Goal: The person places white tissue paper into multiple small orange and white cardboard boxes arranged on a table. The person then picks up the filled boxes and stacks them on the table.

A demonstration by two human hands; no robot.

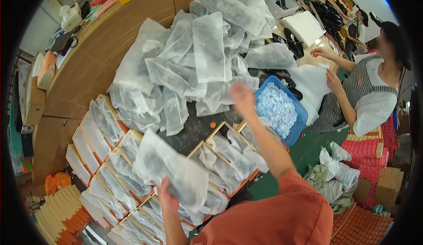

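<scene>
A brown cardboard partition (pixel 88 80) borders the dark worktop (pixel 191 130), with green floor (pixel 318 143) right and a pale wall (pixel 33 30) far left.

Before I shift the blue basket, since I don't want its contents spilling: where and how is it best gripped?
Probably by the rim of the blue basket, one hand on each long side, coming from outside and keeping it level. It is open-topped and full of loose pale blue pieces, so the rim around them looks like the safer hold.
</scene>
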